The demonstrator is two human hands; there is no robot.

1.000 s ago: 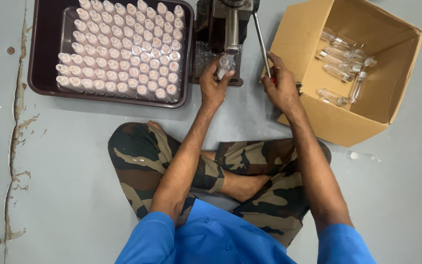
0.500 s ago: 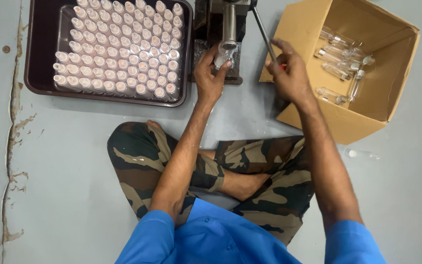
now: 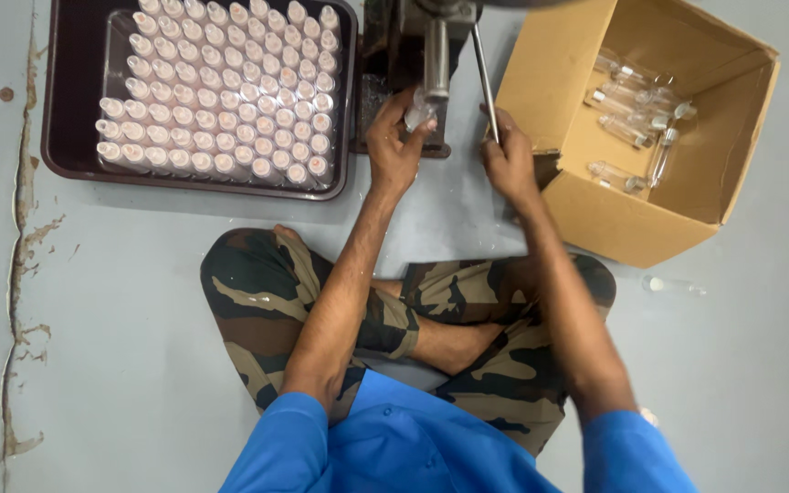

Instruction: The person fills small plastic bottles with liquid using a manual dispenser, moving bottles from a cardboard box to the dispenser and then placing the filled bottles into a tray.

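1. your left hand [image 3: 393, 141] is gripping a small clear bottle [image 3: 417, 111] under the press [image 3: 437, 55].
2. your right hand [image 3: 507, 157] is closing around the lever [image 3: 486, 78].
3. a few bottles are lying in the cardboard box [image 3: 595, 215]; the tray [image 3: 70, 110] is looking nearly full.

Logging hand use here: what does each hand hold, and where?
Left hand grips a small clear bottle by its body under the press; right hand holds the metal lever near its lower end.

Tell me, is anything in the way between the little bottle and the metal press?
Nothing visible. The left hand holds the little bottle right under the press's metal post, touching or nearly so. The right hand grips the lever beside it.
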